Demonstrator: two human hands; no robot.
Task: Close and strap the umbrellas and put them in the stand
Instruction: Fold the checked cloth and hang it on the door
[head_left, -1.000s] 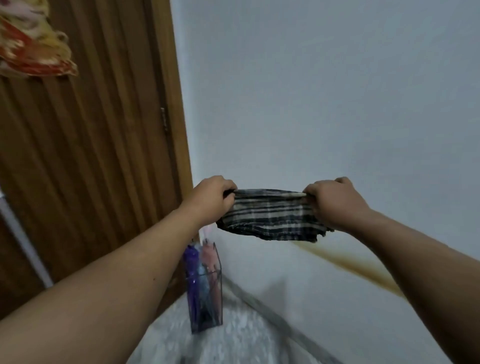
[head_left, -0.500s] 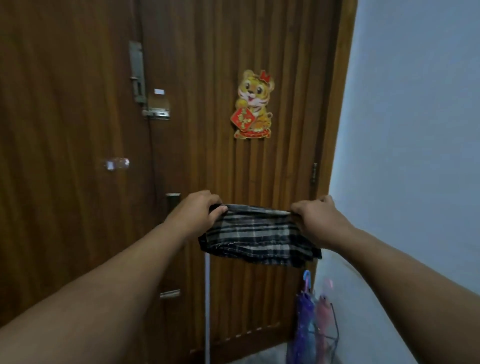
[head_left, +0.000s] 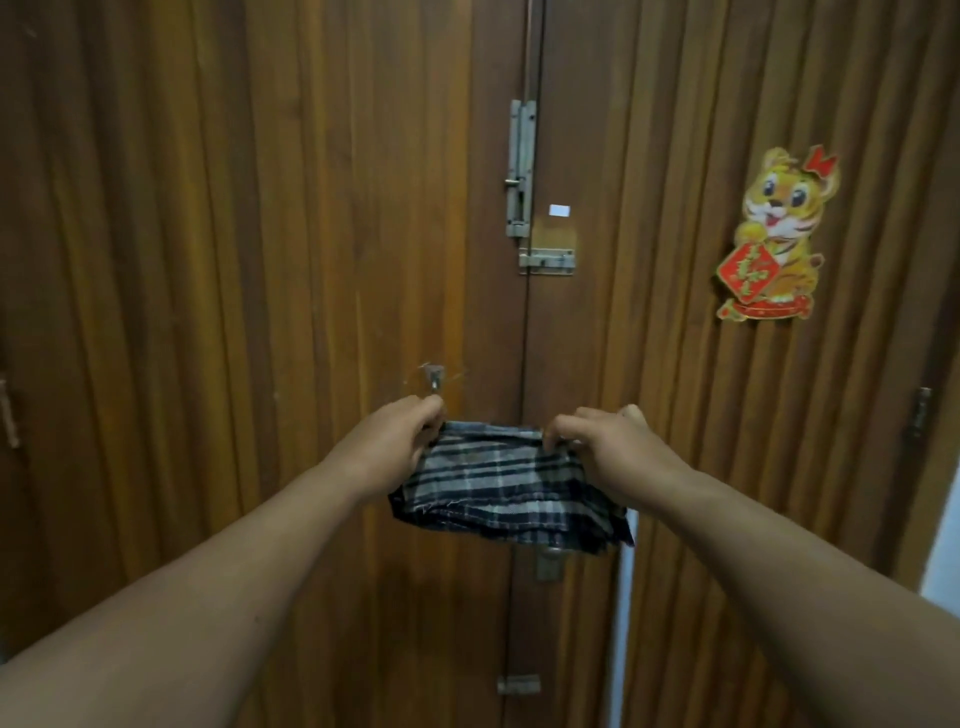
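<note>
Plaid fabric in black, grey and white marks the folded umbrella (head_left: 506, 488), held level in front of the wooden door (head_left: 260, 312), just below the small metal hook (head_left: 434, 375) and lower than the sliding bolt (head_left: 521, 171). Left hand (head_left: 392, 444) and right hand (head_left: 618, 447) each close their fingers around one end of the bundle, thumbs and fingertips pinching the upper edge. Compared with a second ago the view has swung from the pale wall and the clear stand of stowed umbrellas to the door; the stand is now out of frame, so stowing appears to be postponed while the canopy is gathered (a strap is not discernible). Long axis of the umbrella runs left to right, parallel to the door face; which end carries the handle cannot be told, since both ends are covered by the hands, and loose pleats hang from the lower edge
</note>
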